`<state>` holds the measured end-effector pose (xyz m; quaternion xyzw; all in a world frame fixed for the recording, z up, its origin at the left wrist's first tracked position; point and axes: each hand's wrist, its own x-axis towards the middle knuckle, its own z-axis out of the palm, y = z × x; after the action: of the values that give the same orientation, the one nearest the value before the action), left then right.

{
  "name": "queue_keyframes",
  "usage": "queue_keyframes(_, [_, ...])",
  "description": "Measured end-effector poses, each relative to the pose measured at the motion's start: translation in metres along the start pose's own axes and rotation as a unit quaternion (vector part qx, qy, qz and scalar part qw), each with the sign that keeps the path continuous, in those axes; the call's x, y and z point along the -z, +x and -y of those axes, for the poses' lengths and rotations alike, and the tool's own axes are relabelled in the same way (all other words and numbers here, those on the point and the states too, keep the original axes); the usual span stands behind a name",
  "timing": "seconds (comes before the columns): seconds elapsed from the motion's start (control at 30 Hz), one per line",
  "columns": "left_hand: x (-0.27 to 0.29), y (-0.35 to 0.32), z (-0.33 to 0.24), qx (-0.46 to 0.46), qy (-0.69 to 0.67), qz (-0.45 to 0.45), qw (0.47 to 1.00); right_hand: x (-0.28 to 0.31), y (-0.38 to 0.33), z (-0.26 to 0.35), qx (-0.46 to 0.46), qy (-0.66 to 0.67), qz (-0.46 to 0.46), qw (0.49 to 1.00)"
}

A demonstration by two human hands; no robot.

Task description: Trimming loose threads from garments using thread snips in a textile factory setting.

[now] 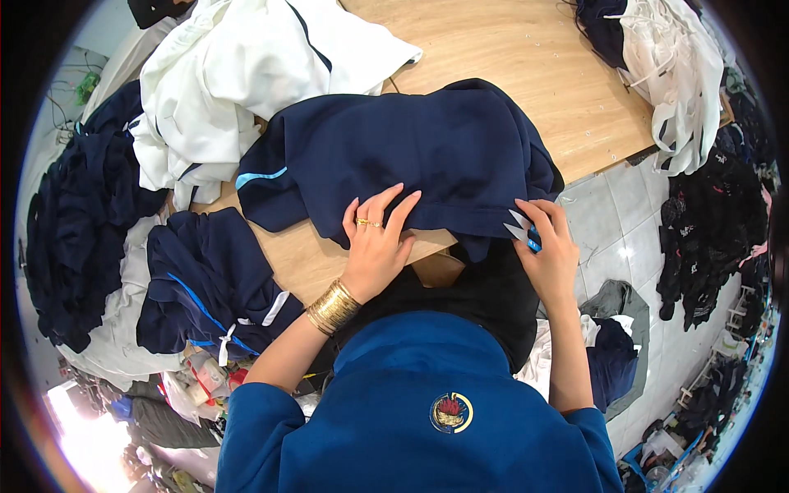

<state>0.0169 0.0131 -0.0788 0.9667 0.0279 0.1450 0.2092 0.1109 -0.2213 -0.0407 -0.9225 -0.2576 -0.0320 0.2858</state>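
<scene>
A dark navy garment (394, 148) lies bunched on the wooden table in front of me, with a light blue stripe at its left end. My left hand (376, 242) rests on its near edge, fingers spread over the cloth, a gold cuff at the wrist. At the right end of that edge, my right hand (549, 255) is closed round small thread snips (519, 228) with blue handles. Their two pointed blades are apart and lie against the hem. The right fingertips also touch the fabric there.
White garments (238, 82) are heaped at the table's (493, 49) far left. Navy clothes with blue trim (209, 279) hang over its left side, near a darker pile (90, 222). White clothes (674, 74) drape off the far right corner. Black garments (711, 238) stand beyond the tiled floor (616, 214).
</scene>
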Motion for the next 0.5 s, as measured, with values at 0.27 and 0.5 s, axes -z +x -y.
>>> queue_keyframes(0.27, [-0.001,0.007,0.007,-0.016,-0.019,-0.033,0.999,-0.007,-0.002,0.004,0.02,0.012,-0.047,0.999])
queue_keyframes(0.5, [0.045,0.037,0.001,0.119,-0.355,0.098,0.922,0.013,0.024,0.001,-0.19,0.321,-0.081,0.924])
